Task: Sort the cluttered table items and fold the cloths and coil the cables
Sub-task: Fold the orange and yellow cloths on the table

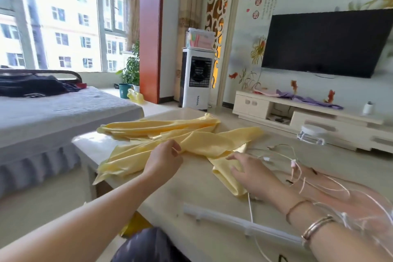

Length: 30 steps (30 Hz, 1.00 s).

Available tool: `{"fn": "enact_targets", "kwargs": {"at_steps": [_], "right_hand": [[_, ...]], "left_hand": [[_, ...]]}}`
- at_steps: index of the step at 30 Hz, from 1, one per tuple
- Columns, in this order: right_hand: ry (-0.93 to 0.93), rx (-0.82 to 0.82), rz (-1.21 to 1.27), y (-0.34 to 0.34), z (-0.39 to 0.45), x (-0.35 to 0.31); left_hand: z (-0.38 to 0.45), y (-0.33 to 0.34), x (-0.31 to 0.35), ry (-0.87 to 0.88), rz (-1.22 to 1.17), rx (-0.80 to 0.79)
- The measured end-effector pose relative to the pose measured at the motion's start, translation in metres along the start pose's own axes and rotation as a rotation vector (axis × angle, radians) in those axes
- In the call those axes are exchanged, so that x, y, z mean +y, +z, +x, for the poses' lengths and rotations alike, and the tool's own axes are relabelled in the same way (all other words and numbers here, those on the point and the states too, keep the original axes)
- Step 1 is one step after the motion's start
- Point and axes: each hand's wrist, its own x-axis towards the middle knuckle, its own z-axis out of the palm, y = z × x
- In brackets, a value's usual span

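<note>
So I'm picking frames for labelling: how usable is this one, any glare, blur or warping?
Head view: the window is blown out and throws a bright patch on the table corner. Wide-angle warping bends the TV and the room's edges. The thin cables look faint and smeared, and the right hand is slightly blurred. The yellow cloth and left hand read clearly.

I am seeing bare table (pixel 191 185) lying between my two forearms, running near to far up to the yellow cloth (pixel 187 138), which is sprawling across the far half and blocking that side. To the right, thin pale cables (pixel 297 168) are looping loosely over the tabletop and crowding any pass there. Near me, a white plastic bar (pixel 234 222) is lying slantwise across the front edge. I am finding a further open strip at the far right corner, beyond the cables.
</note>
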Motion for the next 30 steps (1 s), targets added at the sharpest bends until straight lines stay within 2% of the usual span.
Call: {"fn": "enact_targets", "kwargs": {"at_steps": [5, 9, 15, 20, 25, 28, 30], "right_hand": [[0.175, -0.067, -0.091, 0.022, 0.025, 0.007], [0.135, -0.03, -0.132, 0.03, 0.028, 0.017], [0.075, 0.178, 0.423, -0.008, 0.012, 0.014], [0.096, 0.269, 0.663, -0.055, -0.015, 0.019], [0.134, 0.123, 0.826, -0.098, -0.058, 0.037], [0.183, 0.074, 0.79, -0.113, -0.076, 0.045], [0.255, 0.152, 0.483, -0.116, -0.088, 0.055]], "left_hand": [[0.005, 0.025, -0.008, 0.081, -0.003, -0.103], [0.007, 0.047, 0.002, 0.132, -0.038, -0.181], [0.001, 0.066, 0.035, 0.232, -0.077, -0.239], [-0.007, 0.071, 0.074, 0.263, -0.21, -0.245], [-0.026, 0.07, 0.11, 0.34, -0.075, -0.156], [-0.039, 0.069, 0.121, 0.304, 0.01, -0.266], [-0.051, 0.07, 0.129, 0.343, 0.116, -0.426]]}}
